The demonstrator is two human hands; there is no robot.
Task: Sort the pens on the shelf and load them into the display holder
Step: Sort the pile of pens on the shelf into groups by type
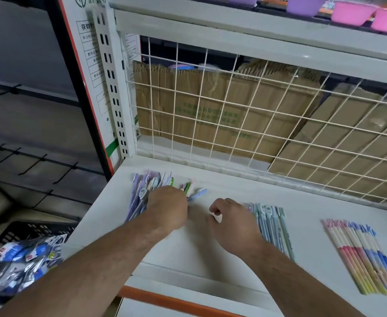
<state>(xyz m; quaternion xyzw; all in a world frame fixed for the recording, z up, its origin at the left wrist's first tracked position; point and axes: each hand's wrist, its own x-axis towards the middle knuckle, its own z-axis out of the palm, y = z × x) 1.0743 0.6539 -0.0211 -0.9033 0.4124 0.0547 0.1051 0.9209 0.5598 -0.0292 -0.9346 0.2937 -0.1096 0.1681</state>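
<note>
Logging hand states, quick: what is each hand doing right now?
Left hand: on the mixed pen pile, fingers hidden; grip cannot be told.
Right hand: loosely curled, holding nothing; open.

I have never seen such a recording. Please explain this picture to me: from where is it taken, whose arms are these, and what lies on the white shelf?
There is no machine here: a person works with bare hands, and one camera worn on the head looks forward and down, so you see the arms from the person's own view. The white shelf holds pens in groups. The left hand lies on a mixed pile of pens at the back left; its fingers are hidden, so I cannot tell whether it grips any. The right hand rests with loosely curled fingers and seems to hold nothing, beside a row of blue and green pens. Further right lies a row of pink-to-blue pens. Lower left stands a black crate.
</note>
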